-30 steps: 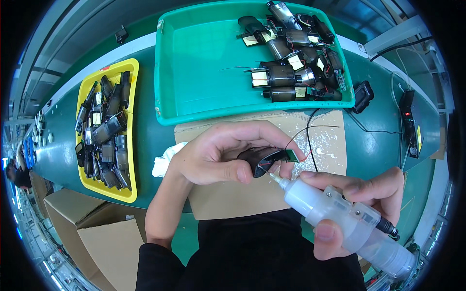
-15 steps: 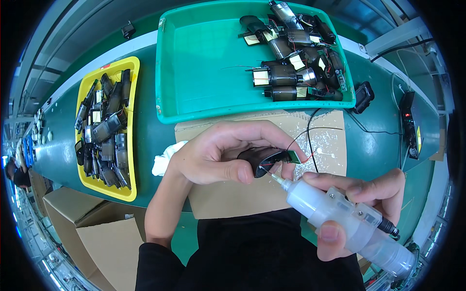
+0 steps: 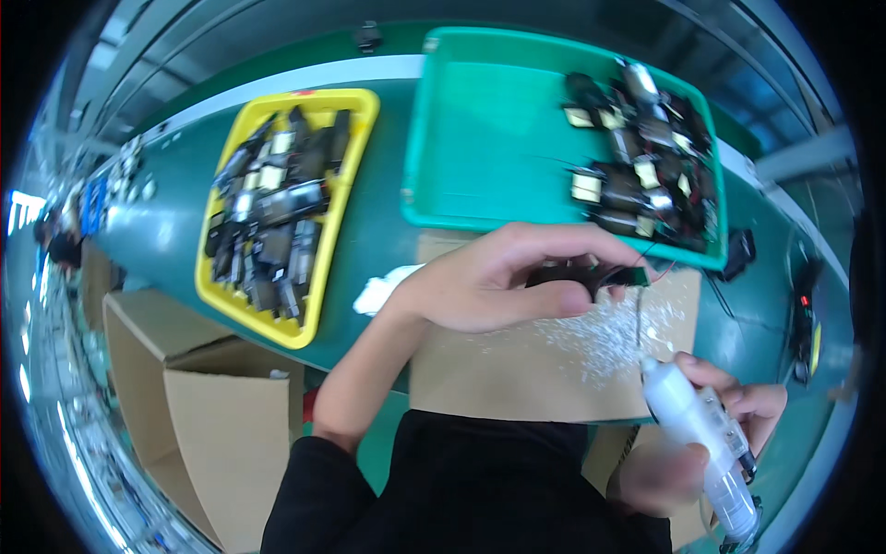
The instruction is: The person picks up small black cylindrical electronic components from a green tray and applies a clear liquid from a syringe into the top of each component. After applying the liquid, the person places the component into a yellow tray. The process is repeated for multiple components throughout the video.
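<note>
Left hand fingers pinch a dark part over the cardboard; right hand fingers grip a glue bottle.

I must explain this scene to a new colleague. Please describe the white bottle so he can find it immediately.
Start at the brown cardboard sheet on the green bench. At its lower right corner, the right hand holds the white bottle. Unlike the dark parts in the trays, it is pale, translucent, with a thin needle tip.

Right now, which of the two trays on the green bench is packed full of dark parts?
The yellow tray, on the left. Dark parts fill it from end to end, while the green tray holds parts only at its right end, the rest bare.
</note>
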Available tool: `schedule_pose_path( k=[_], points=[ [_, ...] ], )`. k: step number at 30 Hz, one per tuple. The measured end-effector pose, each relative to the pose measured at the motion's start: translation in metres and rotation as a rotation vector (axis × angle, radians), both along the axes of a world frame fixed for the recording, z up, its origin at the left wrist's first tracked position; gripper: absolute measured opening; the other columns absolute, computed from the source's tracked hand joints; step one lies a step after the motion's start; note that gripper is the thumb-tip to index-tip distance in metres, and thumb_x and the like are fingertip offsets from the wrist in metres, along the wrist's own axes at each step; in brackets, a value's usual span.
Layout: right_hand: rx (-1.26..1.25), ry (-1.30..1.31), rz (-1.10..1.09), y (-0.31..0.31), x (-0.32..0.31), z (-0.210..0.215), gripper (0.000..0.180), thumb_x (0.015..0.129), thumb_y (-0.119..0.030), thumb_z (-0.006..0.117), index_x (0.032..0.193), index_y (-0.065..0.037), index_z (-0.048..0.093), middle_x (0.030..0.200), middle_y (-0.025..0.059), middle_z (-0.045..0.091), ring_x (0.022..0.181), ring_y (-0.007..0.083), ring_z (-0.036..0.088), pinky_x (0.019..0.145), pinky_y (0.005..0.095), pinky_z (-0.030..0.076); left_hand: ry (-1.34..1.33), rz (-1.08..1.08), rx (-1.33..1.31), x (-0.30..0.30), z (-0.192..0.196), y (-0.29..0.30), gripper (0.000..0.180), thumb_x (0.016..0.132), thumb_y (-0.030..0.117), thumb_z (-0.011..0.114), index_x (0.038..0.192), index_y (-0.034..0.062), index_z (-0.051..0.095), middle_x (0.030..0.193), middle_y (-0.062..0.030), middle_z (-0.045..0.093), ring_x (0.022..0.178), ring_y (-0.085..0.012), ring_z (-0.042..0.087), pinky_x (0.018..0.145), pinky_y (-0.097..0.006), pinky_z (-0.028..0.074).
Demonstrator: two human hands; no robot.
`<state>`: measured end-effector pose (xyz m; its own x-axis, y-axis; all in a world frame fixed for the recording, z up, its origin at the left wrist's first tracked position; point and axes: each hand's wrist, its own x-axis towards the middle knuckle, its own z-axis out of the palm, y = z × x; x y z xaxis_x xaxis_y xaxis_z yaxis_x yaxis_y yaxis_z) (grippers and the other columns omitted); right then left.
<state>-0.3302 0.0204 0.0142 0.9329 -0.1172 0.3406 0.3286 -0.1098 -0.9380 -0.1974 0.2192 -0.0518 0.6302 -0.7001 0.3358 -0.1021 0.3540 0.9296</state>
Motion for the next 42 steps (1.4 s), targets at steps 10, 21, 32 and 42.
schedule_pose_path(
  k=[10,21,32,42],
  points=[
    [-0.275,0.323,-0.071,-0.017,0.008,-0.067,0.028,0.074,-0.004,0.071,0.097,0.002,0.055,0.096,0.0192,0.067,0.088,0.0208,0.065,0.082,0.0300,0.049,-0.574,0.946,1.152,0.011,0.062,0.152,0.037,0.083,0.008,0.059,0.120,0.0025,0.058,0.103,-0.0157,0.057,0.096,-0.0285,0.055,0.090,-0.032,0.041],
    [-0.284,0.260,0.005,-0.027,0.002,-0.075,0.037,0.068,-0.002,0.079,0.095,0.000,0.055,0.101,0.0177,0.065,0.094,0.0227,0.065,0.079,0.0302,0.052,-0.812,0.527,0.953,0.063,0.040,0.035,0.025,0.084,0.009,0.059,0.108,0.0042,0.062,0.106,-0.0138,0.060,0.103,-0.0308,0.056,0.090,-0.037,0.044],
    [-0.289,0.270,-0.061,-0.025,-0.002,-0.074,0.035,0.069,-0.006,0.079,0.093,0.001,0.055,0.098,0.0166,0.067,0.088,0.0214,0.067,0.076,0.0289,0.053,-0.716,0.423,0.905,0.066,-0.004,-0.072,0.040,0.077,0.030,0.069,0.105,0.0023,0.060,0.099,-0.0149,0.062,0.096,-0.0314,0.057,0.085,-0.040,0.044],
    [-0.273,0.244,-0.074,-0.022,0.002,-0.072,0.035,0.068,-0.004,0.079,0.093,0.001,0.055,0.097,0.0171,0.067,0.089,0.0218,0.067,0.077,0.0296,0.053,-0.125,0.596,0.516,0.072,0.022,-0.040,0.027,0.082,0.016,0.067,0.101,-0.0005,0.060,0.091,-0.0059,0.063,0.081,-0.0151,0.057,0.075,-0.029,0.045]
  ],
)
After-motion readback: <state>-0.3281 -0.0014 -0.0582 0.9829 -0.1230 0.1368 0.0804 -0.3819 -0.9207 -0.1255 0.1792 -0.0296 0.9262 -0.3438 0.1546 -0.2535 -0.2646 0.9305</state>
